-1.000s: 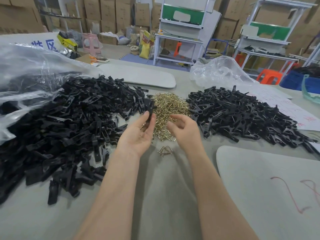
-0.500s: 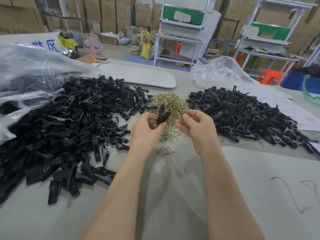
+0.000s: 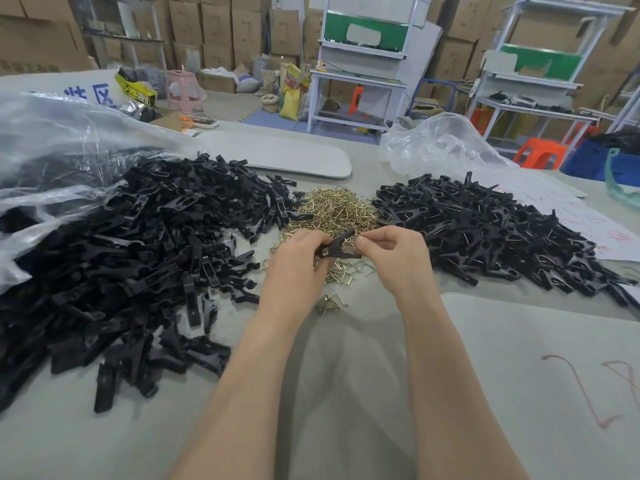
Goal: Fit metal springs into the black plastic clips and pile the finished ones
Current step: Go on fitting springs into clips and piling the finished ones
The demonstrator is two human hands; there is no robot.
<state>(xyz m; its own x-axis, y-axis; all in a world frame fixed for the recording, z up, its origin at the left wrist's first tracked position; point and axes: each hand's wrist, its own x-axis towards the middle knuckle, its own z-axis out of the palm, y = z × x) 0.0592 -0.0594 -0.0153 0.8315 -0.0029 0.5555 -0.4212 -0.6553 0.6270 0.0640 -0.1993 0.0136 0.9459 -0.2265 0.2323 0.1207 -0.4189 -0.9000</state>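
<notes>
Where the table (image 3: 346,393) carries a big clip pile (image 3: 138,254) at left, a smaller pile (image 3: 485,230) at right and springs (image 3: 336,209) heaped between, left hand (image 3: 298,265) and right hand (image 3: 394,258), fingers curled, each pinch one end of a clip (image 3: 337,245) above the springs' near edge.

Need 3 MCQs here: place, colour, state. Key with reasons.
1. The spring pile lies: A) between the left clip pile and right clip pile; B) inside a bag; C) on a stool.
2. That pile's colour: A) red; B) brass-gold; C) blue.
3. The held clip is: A) flat on the table; B) in one hand only; C) pinched by the left hand and right hand.
Key: A, black heaps flank it; B, yellow metallic shine; C, both hands grip its ends.
</notes>
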